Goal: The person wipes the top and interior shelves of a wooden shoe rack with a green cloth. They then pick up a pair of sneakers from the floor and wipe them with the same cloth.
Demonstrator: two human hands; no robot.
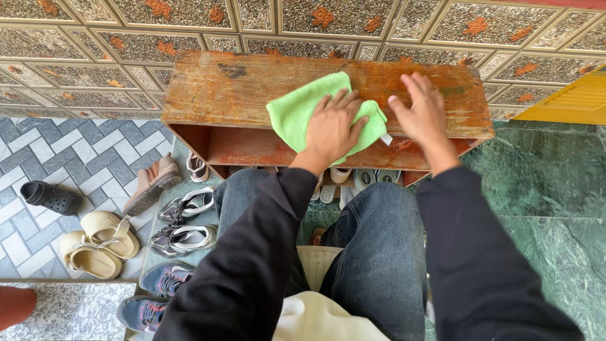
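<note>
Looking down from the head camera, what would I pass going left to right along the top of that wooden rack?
Bare wood of the rack → green cloth → left hand pressing the cloth → right hand flat on the wood.

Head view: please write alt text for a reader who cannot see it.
The left hand presses a green cloth on a worn wooden shelf; the right hand rests flat beside it. Shoes and sandals lie on the floor to the left.
</note>
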